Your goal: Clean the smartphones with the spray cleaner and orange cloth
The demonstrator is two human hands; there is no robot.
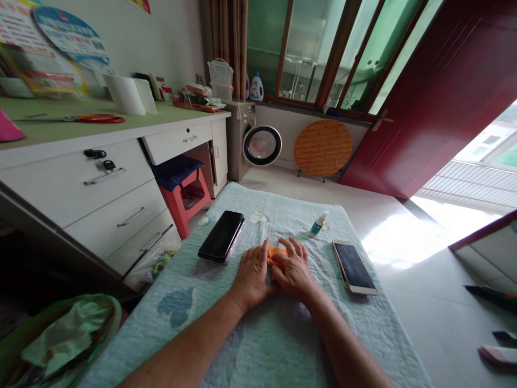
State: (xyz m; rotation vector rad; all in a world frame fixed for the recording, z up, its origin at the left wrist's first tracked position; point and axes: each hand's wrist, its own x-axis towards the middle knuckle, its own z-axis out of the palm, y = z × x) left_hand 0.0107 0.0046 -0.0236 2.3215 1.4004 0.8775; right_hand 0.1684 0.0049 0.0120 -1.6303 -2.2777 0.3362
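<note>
My right hand (294, 269) is closed over a small orange cloth (276, 253), its fingers bent and pressing down on it. Close beside it, my left hand (251, 274) rests with curved fingers against the cloth's left side; whatever lies beneath its palm is hidden. Both hands are low over the pale blue quilted table cover (283, 345). To the left lies a black phone (221, 235), apparently stacked on another thin item. A small spray bottle (319, 224) stands beyond my right hand. Further right, a phone with a white and gold frame (354, 268) lies face up.
A bin (109, 323) with crumpled paper stands at the lower left. White drawers (113, 199) and a red stool (183, 202) line the left side. Ahead are a washing machine (241, 140) with its door open and a round wooden tabletop (323, 147). A dark red door (424, 102) is at the right.
</note>
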